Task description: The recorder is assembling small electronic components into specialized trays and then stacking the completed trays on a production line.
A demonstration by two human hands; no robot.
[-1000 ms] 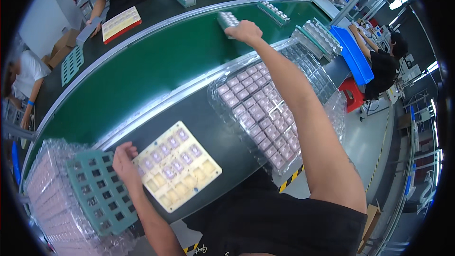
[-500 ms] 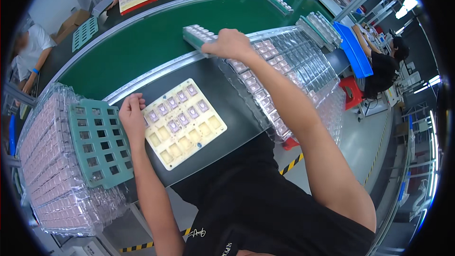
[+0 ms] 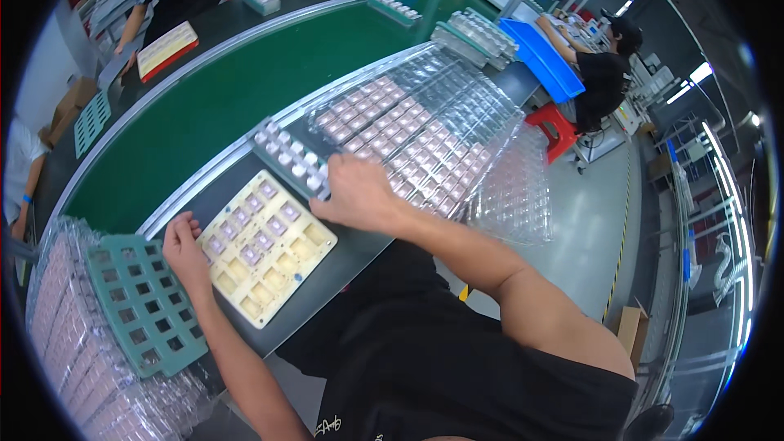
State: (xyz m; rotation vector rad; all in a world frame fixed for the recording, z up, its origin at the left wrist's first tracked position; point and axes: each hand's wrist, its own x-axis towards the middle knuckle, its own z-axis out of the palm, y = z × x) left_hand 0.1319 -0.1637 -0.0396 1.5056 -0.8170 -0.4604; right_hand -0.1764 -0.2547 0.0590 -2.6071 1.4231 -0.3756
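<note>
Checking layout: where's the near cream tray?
Head view, left of centre: the cream tray lies on the dark tabletop, between the left hand and the right hand.

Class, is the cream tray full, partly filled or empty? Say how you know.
Partly filled: pale purple pieces sit in several pockets of the cream tray; other pockets are bare.

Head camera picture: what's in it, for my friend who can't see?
A person's right hand holds a white-studded rack beside a cream tray partly filled with lilac pieces. The left hand is by the tray's left edge, with a green belt beyond.
</note>
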